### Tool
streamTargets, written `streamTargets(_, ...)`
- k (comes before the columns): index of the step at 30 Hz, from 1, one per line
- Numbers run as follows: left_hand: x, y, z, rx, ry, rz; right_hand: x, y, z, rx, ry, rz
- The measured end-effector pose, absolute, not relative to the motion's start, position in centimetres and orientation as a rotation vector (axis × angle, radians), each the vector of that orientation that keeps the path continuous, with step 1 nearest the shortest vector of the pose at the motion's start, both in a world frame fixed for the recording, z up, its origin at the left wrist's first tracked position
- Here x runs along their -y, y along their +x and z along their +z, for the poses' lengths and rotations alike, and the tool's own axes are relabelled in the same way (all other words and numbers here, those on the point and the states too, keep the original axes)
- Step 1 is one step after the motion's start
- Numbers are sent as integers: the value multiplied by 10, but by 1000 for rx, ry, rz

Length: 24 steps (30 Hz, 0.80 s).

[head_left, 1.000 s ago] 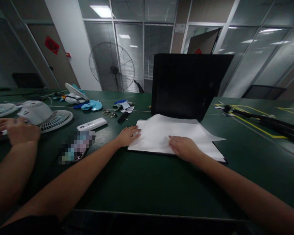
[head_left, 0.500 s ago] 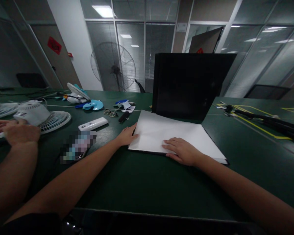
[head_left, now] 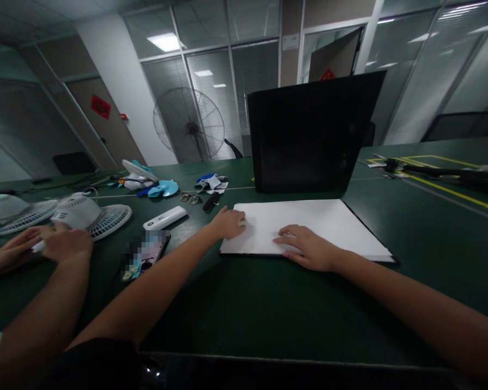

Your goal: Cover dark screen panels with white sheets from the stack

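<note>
A stack of white sheets (head_left: 264,238) with a dark backing lies flat on the green table before me. My left hand (head_left: 229,223) rests on its left edge, fingers stretched onto the top sheet. Lower and to the right, my right hand (head_left: 311,248) lies over the front edge with its fingers apart. Neither hand grips anything that I can see. Just behind the sheets stands a large black panel (head_left: 309,135), upright and slightly turned; its kind is unclear.
On the left, another person's hands (head_left: 65,241) are at a white fan part (head_left: 79,208). A partly blurred phone (head_left: 146,254), a white oblong device (head_left: 165,218), glasses (head_left: 191,199) and a small black object (head_left: 211,202) lie nearby. Yellow tape (head_left: 451,189) marks the right side.
My left hand has moved from the side edge onto the top sheet. The sheet's far left corner, raised before, now lies flat. My right hand stays on the paper; the view has tilted.
</note>
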<state>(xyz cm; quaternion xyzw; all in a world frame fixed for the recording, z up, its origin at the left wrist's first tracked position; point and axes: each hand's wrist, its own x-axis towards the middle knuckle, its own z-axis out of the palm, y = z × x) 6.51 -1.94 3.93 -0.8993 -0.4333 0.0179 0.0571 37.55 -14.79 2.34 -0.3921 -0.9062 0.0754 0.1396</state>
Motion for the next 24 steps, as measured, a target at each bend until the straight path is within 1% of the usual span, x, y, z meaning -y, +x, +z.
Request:
streamTargets(5, -25, 96, 35, 1507, -2619, -72, 147, 375, 22, 2650, -1160, 238)
streamTargets(12, -69, 108, 23, 1696, -2551, -143, 147, 374, 28, 2724, -1200, 226)
streamTargets(19, -75, 119, 22, 1673, -2533, -189, 142, 374, 20, 2701, -1189, 170)
streamTargets(24, -66, 123, 20, 1679, -2492, -237, 143, 373, 18, 2651, -1336, 139)
